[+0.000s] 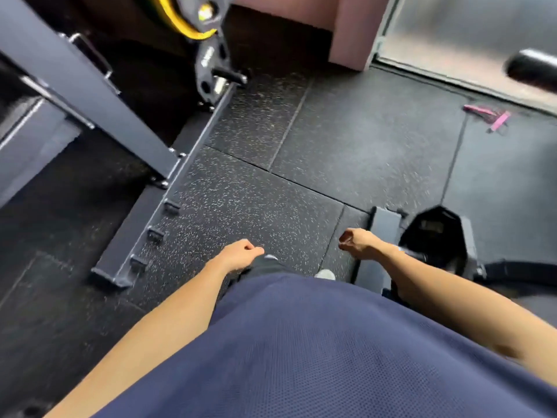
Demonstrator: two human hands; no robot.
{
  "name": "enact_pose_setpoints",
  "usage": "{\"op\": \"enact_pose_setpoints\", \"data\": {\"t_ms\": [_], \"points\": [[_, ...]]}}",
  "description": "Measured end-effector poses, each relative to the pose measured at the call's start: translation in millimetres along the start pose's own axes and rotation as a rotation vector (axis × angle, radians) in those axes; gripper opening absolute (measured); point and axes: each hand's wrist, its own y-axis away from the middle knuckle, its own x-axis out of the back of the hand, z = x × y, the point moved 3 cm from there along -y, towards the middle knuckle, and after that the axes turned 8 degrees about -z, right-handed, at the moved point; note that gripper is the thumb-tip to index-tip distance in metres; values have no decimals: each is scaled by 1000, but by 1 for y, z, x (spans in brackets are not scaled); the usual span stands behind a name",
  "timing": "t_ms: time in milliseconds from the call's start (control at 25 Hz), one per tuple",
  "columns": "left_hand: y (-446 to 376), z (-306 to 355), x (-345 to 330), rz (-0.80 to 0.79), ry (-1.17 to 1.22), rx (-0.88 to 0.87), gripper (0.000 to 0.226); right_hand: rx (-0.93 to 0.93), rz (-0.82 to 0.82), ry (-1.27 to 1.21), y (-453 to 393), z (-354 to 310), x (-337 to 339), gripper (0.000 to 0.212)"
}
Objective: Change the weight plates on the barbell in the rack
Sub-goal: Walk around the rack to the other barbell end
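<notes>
1. The left hand (pixel 239 254) hangs low in front of the body with its fingers curled loosely inward and nothing in it. The right hand (pixel 358 242) is the same: fingers loosely curled, thumb toward the palm, no object held. Both are clear of any equipment and hover over the speckled rubber floor (pixel 271 188).

2. Judged from this, no plate is being handled; the person seems to be between steps, walking along the rack base with free hands, either toward a plate or away from one just dealt with.

3. The task's things lie well ahead of the left hand and to its left. A grey plate (pixel 208 73) sits on a storage peg (pixel 230 75) at the far end of the rack's floor rail (pixel 168 191), and above it a yellow-rimmed plate (pixel 177 18) shows at the top edge. Whether that upper plate is on the barbell or on another peg cannot be told; the view is blurred.

4. The rack upright (pixel 75 89) slants away ahead and left of the left hand.

5. Just beyond the right hand, a black hexagonal weight (pixel 437 236) rests on the floor beside a bench foot (pixel 385 227). Pink straps (pixel 491 116) lie far ahead to the right.

6. The next move probably calls for stepping forward, reaching both hands to the plates ahead, and gripping one by its rim before sliding it off.
</notes>
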Motion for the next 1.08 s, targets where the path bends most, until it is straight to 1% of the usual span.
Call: {"op": "enact_pose_setpoints", "data": {"t_ms": [120, 240, 360, 560, 640, 760, 840, 920, 1000, 1080], "points": [[-2, -15, 16, 51, 181, 50, 42, 103, -57, 155, -38, -40, 37, 31], [-3, -30, 33, 100, 321, 61, 43, 144, -62, 281, -59, -86, 60, 33], [0, -42, 41, 133, 468, 91, 41, 210, -60, 304, -84, -129, 75, 34], [8, -56, 25, 172, 613, 179, 41, 295, -126, 408, -109, -175, 90, 33], [10, -54, 22, 217, 701, 212, 43, 338, -156, 461, -115, -192, 98, 31], [24, -39, 34, 330, 821, 234, 40, 409, -180, 549, -119, -221, 122, 33], [32, -35, 51, 410, 857, 237, 39, 467, -193, 573, -124, -240, 135, 34], [43, -32, 77, 510, 887, 233, 39, 503, -201, 550, -126, -265, 149, 36], [62, -30, 114, 634, 902, 223, 42, 546, -168, 512, -118, -302, 167, 41], [87, -29, 156, 741, 890, 214, 45, 653, -121, 506, -104, -346, 186, 41]]}}
